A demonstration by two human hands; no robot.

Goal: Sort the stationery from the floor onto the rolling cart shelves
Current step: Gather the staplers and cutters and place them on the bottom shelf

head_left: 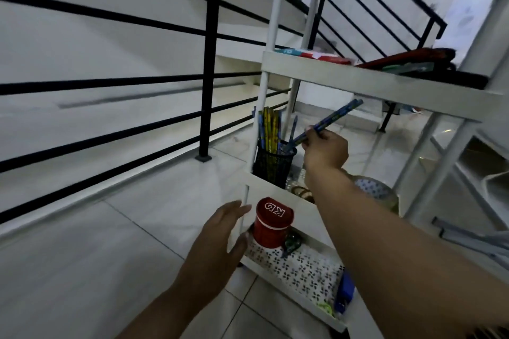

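Where railing (209, 63) flanks cart (371, 82)

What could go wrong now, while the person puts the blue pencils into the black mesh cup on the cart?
1. The right hand pinches the blue pencils low, at a slant; they may miss the mesh cup or tip it.
2. The cup already holds yellow pencils, so the new ones may jam.
3. The left hand only touches the cart post; the rolling cart could shift.
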